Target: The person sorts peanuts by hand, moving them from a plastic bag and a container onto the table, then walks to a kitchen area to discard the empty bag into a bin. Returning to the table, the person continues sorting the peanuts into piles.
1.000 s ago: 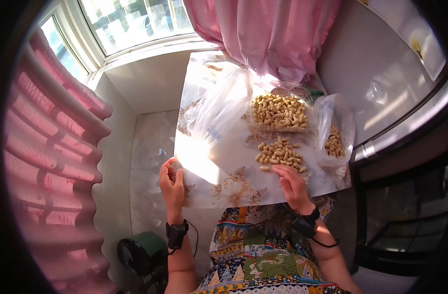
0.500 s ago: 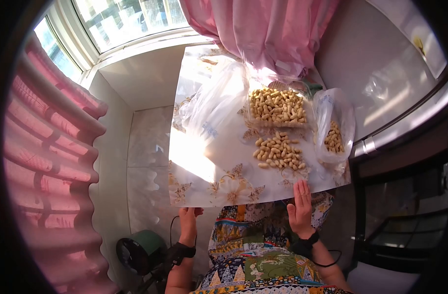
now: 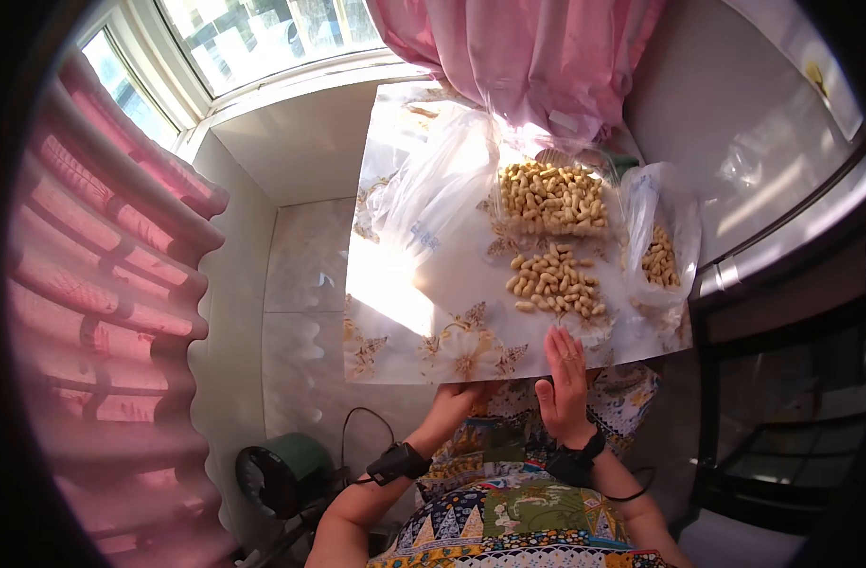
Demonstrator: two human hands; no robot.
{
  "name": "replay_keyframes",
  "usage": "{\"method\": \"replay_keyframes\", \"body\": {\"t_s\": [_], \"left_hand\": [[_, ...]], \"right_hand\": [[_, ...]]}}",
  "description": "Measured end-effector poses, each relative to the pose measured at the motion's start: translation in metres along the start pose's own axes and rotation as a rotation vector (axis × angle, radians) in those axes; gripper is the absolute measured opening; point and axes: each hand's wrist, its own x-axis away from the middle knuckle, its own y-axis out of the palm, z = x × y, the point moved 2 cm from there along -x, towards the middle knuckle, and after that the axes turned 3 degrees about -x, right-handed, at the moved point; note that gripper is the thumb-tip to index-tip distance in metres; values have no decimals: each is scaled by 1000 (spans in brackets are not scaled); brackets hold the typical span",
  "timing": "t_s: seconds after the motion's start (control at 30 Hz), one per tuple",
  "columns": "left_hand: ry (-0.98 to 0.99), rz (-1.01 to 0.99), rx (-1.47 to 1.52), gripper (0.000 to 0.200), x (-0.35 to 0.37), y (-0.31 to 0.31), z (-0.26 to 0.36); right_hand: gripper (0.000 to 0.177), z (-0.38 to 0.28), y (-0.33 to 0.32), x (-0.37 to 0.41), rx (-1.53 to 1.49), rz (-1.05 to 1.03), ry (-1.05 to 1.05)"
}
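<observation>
My right hand (image 3: 567,386) is at the table's front edge, fingers stretched out and nothing in it, just in front of a loose pile of unshelled peanuts (image 3: 556,282). My left hand (image 3: 459,396) is at the front edge too, further left; its fingers are tucked under the tabletop and hidden. Behind the loose pile, a clear plastic container (image 3: 558,234) holds more peanuts (image 3: 554,194). To the right stands a white plastic bag (image 3: 653,194) with some peanuts (image 3: 660,257) inside.
A flowered white tablecloth (image 3: 395,350) covers the table. Another crumpled plastic bag (image 3: 438,185) lies at its left rear. Pink curtains (image 3: 518,57) hang behind the table and at far left. A green and black round device (image 3: 286,473) stands on the floor at lower left.
My left hand has moved right along the front edge, and its fingers have gone under the tabletop. My right hand has shifted slightly left. The peanuts and bags keep their places.
</observation>
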Motion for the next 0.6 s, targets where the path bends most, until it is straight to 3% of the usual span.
{"method": "replay_keyframes", "body": {"t_s": [0.17, 0.3, 0.4, 0.47, 0.53, 0.6], "left_hand": [[-111, -45, 102, 30, 1, -4, 3], [-148, -80, 151, 37, 6, 1, 24], [-246, -58, 201, 40, 10, 7, 38], [-317, -17, 219, 42, 11, 7, 37], [-246, -104, 338, 44, 10, 8, 34], [-252, -129, 378, 45, 11, 7, 36]], "right_hand": [[76, 13, 11, 12, 182, 65, 97], [78, -13, 30, 1, 50, -21, 2], [77, -22, 39, -1, -82, -202, -139], [78, -17, 31, 0, -103, -163, -127], [79, -8, 22, 5, -125, -132, -119], [81, 1, 14, 12, 7, -4, 11]]}}
